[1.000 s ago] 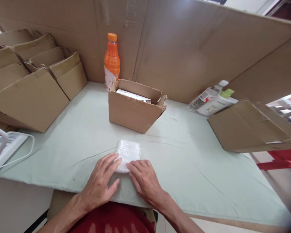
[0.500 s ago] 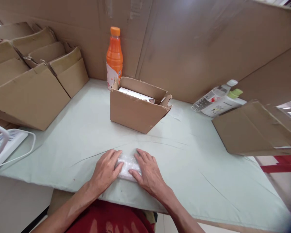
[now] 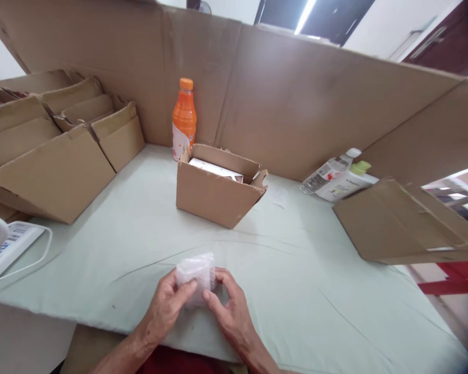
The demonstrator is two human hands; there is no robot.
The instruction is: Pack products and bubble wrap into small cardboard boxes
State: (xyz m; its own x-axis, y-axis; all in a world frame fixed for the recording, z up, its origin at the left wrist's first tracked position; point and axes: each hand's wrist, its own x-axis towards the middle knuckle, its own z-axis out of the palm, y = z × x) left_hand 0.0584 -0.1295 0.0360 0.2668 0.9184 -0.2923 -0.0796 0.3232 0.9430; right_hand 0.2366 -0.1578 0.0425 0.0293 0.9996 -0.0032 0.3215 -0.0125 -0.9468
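The person's left hand (image 3: 164, 300) and right hand (image 3: 231, 306) flank a small, roughly square packet of clear, whitish plastic wrap (image 3: 193, 267), each partly closed on it: thumbs on the near face, fingers curled at the sides or behind. The packet lies between them, just ahead of both thumbs, neither hand clearly nearer. It tilts up off the pale green cloth-covered table (image 3: 281, 301); whether its lower edge touches the cloth cannot be told. No long axis stands out. Directly beyond it, well apart, stands an open brown cardboard box (image 3: 210, 195), its long side running crosswise.
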